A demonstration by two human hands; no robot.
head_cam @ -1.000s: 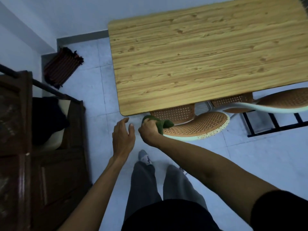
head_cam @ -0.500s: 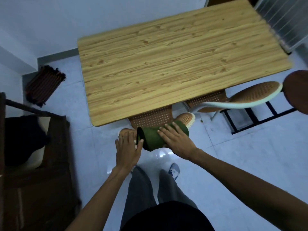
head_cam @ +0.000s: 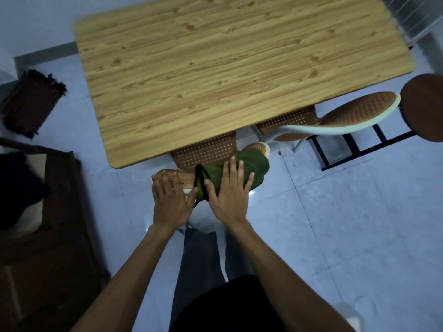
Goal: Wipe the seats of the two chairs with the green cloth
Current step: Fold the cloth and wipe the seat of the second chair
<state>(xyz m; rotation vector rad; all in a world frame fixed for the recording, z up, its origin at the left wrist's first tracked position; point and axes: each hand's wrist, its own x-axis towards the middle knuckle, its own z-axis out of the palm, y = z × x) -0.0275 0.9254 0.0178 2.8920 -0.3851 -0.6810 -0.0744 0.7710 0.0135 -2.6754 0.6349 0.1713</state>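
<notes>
1. Right hand (head_cam: 229, 192) spread flat, palm down on green cloth (head_cam: 249, 164), pressing, not gripping. Left hand (head_cam: 171, 200) open, fingers splayed, bracing on near chair (head_cam: 177, 178) at its top rim, just beside the cloth; nothing held.
2. Cloth draped over the near chair's backrest top, not on the seat (head_cam: 206, 152), which sits tucked under the counter (head_cam: 227, 68).
3. Cloth's long axis runs left-right along the rim, tilted up toward the right; near-left end bunched, hanging over the edge.
4. Risks: cloth sliding off toward the floor (head_cam: 335, 212) under flat pressure; seat unreachable while tucked; chair tipping if leaned on.
5. Second chair (head_cam: 354, 113) well right, apparently not yet wiped.
</notes>
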